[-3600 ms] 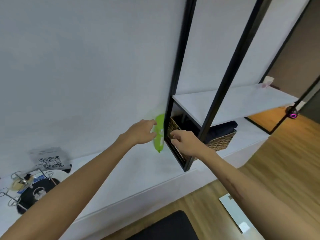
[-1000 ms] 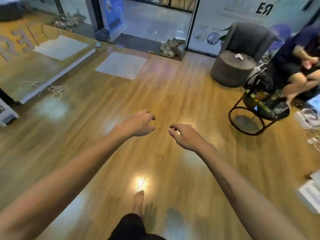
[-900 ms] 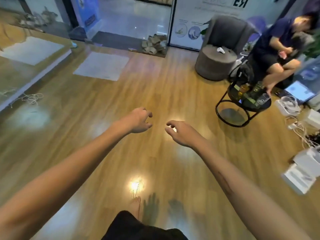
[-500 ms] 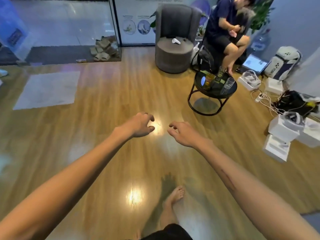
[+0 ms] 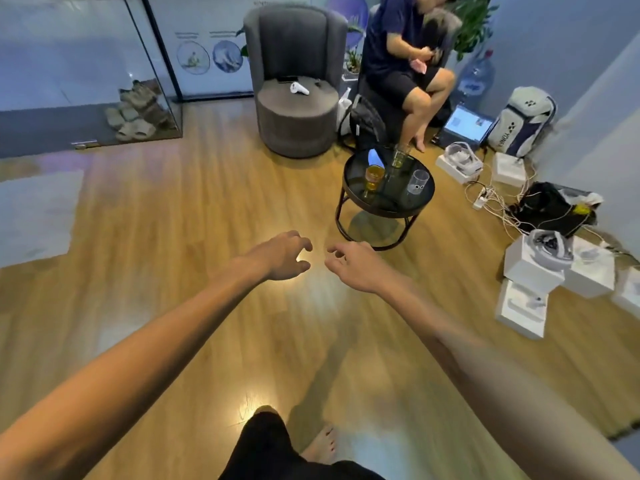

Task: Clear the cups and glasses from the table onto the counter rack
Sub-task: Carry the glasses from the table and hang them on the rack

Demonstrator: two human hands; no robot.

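Glasses [image 5: 374,177] on round table [image 5: 423,199], perhaps three; both hands [image 5: 281,255] empty, fingers [image 5: 304,242] loosely apart.

Warm wooden plank floor [image 5: 180,258] with glare patches. Grey round-backed armchair [image 5: 294,81] against poster wall; glass partition [image 5: 86,64] at left, sandals piled behind it. Pale blue wall [image 5: 595,109] at right. White boxes [image 5: 540,271], cables, sports bag [image 5: 523,123] along it.

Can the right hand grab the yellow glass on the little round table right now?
Probably not yet. The right hand hangs empty over bare floor, short of the round table. The yellow glass stands uncovered, so some steps closer should do.
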